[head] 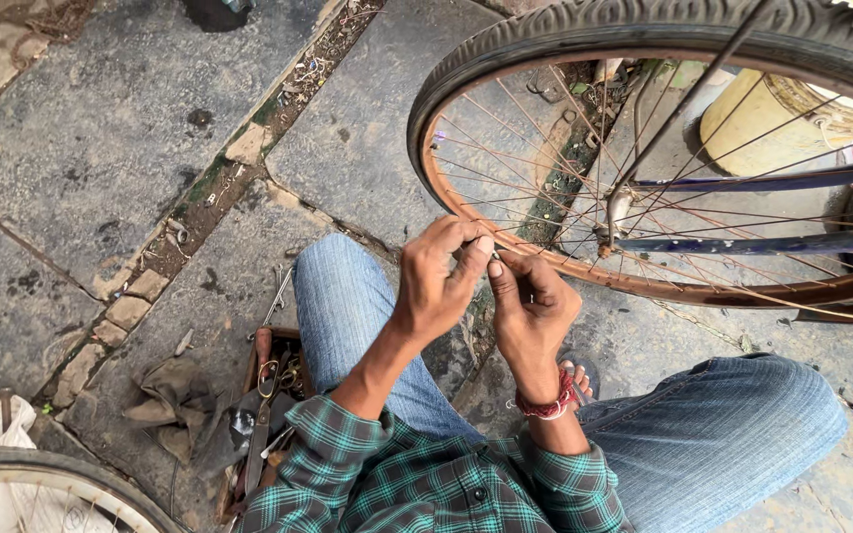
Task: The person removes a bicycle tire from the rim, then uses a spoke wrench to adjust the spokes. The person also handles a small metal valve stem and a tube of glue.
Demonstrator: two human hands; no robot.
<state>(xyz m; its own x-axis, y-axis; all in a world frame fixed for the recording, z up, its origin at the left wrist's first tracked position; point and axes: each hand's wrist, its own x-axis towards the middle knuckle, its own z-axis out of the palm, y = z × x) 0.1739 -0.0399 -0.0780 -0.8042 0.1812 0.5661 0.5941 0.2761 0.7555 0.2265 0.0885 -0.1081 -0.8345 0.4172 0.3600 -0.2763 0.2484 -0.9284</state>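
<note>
I squat on stone paving in front of a bicycle wheel (584,39) with a black tyre, a rusty orange rim and thin spokes. My left hand (436,281) and my right hand (530,311) meet just below the rim's lower left part. Their fingertips pinch a very small metal piece (494,256) between them; it is too small to tell what it is. A red thread band circles my right wrist. My knees in blue jeans lie on either side of the hands.
A small wooden box of tools (269,395) with scissors sits by my left knee, beside a grey rag (175,405). Another wheel's tyre (61,474) curves at bottom left. A yellow drum (762,118) stands behind the spokes. The blue bicycle frame (762,212) crosses at right.
</note>
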